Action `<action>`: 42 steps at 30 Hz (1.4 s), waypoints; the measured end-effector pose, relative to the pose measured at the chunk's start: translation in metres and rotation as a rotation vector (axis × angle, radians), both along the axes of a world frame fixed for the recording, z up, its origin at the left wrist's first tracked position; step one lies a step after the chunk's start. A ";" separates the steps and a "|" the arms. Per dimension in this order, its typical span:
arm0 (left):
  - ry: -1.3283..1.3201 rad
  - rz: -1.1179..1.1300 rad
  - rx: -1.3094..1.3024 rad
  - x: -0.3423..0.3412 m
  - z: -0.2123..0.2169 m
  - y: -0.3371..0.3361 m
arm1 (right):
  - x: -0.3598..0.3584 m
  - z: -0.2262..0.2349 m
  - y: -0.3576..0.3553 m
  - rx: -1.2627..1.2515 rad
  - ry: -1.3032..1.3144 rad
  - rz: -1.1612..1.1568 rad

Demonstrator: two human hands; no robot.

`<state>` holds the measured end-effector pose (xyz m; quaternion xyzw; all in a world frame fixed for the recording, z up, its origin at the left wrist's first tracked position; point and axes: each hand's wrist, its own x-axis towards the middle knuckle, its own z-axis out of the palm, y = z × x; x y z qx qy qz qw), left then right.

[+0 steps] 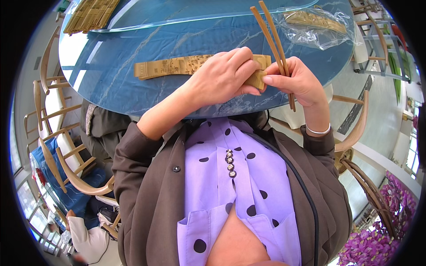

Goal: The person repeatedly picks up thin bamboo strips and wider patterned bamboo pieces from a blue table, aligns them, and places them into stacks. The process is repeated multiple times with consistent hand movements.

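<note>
Left hand: grip closed over the near end of the bamboo strip mat, which stretches away leftward across the blue table.
Right hand: grip pinching two chopsticks, upright, touching the mat's end.

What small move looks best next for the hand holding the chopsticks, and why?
Probably slide the tips of the chopsticks into the open end of the paper sleeve. The right hand pinches the pair at the sleeve's end, and the left hand presses that end against the blue table, so the two seem lined up.
</note>
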<state>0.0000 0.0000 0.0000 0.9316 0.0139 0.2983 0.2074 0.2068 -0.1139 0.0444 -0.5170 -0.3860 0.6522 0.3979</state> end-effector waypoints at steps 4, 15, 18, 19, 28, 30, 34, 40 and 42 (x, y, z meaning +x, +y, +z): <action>-0.002 -0.036 0.009 0.000 0.001 0.004 | 0.002 0.003 0.005 -0.019 0.034 0.070; -0.003 0.003 0.068 0.000 0.001 0.003 | -0.017 -0.010 0.002 0.102 -0.057 -0.087; -0.007 0.046 0.084 -0.001 0.001 0.001 | -0.015 -0.012 -0.002 0.097 -0.171 -0.119; -0.007 0.055 0.097 -0.001 0.000 0.001 | -0.016 -0.009 -0.003 0.087 -0.198 -0.127; 0.003 0.057 0.089 0.002 -0.003 0.001 | -0.017 -0.015 -0.002 0.087 -0.157 -0.125; 0.022 0.045 0.069 0.001 -0.003 0.002 | -0.015 -0.012 -0.002 0.074 -0.108 -0.098; 0.082 0.030 0.086 0.000 -0.005 0.001 | -0.013 -0.006 0.000 0.068 -0.041 -0.048; 0.045 0.070 0.129 0.001 -0.002 -0.005 | -0.020 -0.008 -0.001 0.081 -0.098 -0.065; 0.036 0.090 0.148 0.001 -0.001 -0.005 | -0.020 -0.010 -0.002 0.087 -0.166 -0.081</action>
